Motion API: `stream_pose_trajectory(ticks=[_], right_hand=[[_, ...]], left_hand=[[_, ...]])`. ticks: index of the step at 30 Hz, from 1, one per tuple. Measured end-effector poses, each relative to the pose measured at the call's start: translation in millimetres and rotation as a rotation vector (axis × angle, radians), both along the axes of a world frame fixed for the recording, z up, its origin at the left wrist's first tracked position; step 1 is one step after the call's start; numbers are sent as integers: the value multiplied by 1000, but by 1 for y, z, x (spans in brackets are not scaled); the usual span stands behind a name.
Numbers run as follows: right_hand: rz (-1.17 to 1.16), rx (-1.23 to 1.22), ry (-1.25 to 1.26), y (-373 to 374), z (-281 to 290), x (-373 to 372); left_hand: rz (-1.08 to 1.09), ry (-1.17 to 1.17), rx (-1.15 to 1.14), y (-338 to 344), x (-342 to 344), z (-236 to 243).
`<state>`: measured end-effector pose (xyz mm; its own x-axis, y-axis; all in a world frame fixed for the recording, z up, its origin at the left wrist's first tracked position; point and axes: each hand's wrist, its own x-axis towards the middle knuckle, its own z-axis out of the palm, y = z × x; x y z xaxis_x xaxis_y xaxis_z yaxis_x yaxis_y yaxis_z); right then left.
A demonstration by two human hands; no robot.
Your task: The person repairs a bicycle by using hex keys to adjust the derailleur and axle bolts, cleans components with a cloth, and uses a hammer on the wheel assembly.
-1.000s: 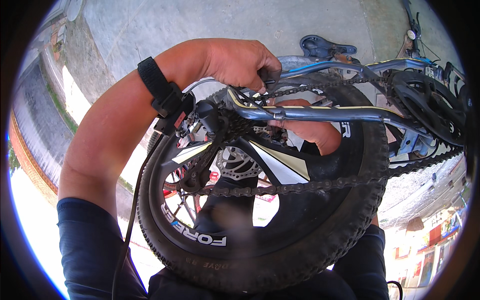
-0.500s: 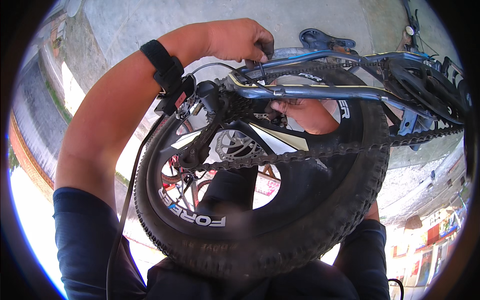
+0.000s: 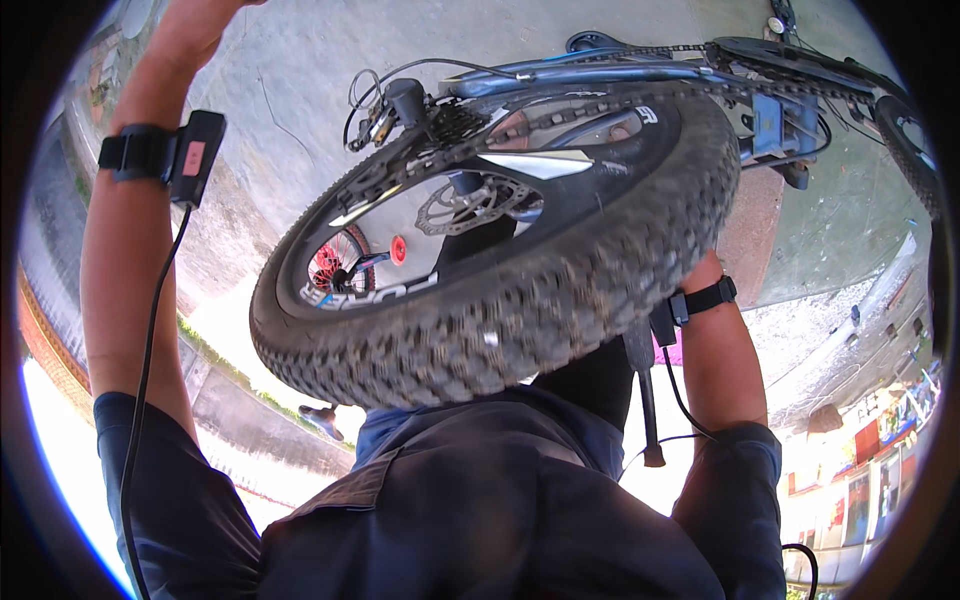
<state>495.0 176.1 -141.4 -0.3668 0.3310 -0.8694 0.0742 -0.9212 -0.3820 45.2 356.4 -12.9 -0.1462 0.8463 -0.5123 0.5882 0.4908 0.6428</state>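
A bicycle lies across my lap, its thick knobbly rear tyre (image 3: 560, 320) towards me and the wheel tilted. My left hand (image 3: 198, 30) is raised at the upper left, well away from the bicycle; the picture's top edge cuts off its fingers. My right forearm passes behind the tyre. Part of my right hand (image 3: 510, 130) shows through an opening of the black wheel, its fingers mostly hidden. Close by are the brake disc (image 3: 465, 207), the cassette (image 3: 457, 125), the rear derailleur (image 3: 405, 100) and the slanting chain (image 3: 590, 112). Above them runs the blue-grey frame (image 3: 600, 72).
The chainring (image 3: 785, 52) and another wheel (image 3: 905, 140) are at the far right. A kickstand (image 3: 648, 405) hangs below the tyre. A red-spoked wheel (image 3: 335, 262) shows through the opening. Concrete ground (image 3: 300, 60) lies beyond. Cables run along both arms.
My left hand has left the frame near the rear axle and swung up and left. The wheel has tilted and moved up, showing more tread. My right hand is more hidden.
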Motion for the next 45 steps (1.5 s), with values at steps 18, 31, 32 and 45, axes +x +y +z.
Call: stream_pose_trajectory(ticks=[18, 31, 32, 45], right_hand=[[289, 234, 145, -38, 144, 79], [201, 64, 170, -74, 212, 73], [204, 48, 170, -76, 215, 71], [208, 11, 42, -79, 232, 59]], left_hand=[[1384, 157, 289, -464, 63, 107], [1407, -107, 6, -502, 91, 30], [1407, -110, -2, -501, 89, 29], [1386, -173, -89, -508, 100, 21]])
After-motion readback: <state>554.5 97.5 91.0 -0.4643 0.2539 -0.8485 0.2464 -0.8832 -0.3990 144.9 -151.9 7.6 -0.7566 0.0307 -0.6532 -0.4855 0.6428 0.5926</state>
